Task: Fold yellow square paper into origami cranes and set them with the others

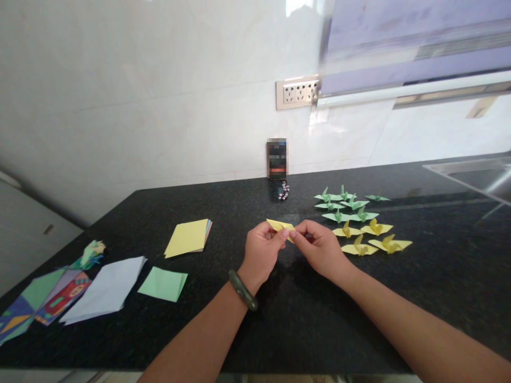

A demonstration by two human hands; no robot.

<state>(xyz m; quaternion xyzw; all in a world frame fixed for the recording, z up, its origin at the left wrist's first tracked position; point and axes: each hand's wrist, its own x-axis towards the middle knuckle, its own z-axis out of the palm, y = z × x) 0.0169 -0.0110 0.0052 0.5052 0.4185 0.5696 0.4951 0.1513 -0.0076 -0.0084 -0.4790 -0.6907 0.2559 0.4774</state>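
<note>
A small folded piece of yellow paper [279, 226] is held above the black countertop [303, 314] between both hands. My left hand [261, 252], with a dark green bangle on its wrist, pinches the paper's left side. My right hand [319, 247] pinches its right end with thumb and fingertips. Just right of my hands lie several yellow paper cranes [371, 238], and behind them several green paper cranes [345, 205].
A stack of yellow sheets [188, 238] and a green sheet [163, 283] lie to the left. Farther left are white paper [106, 290] and patterned papers [43, 298]. A dark box [277, 158] stands at the wall. A sink [475, 173] sits at the far right.
</note>
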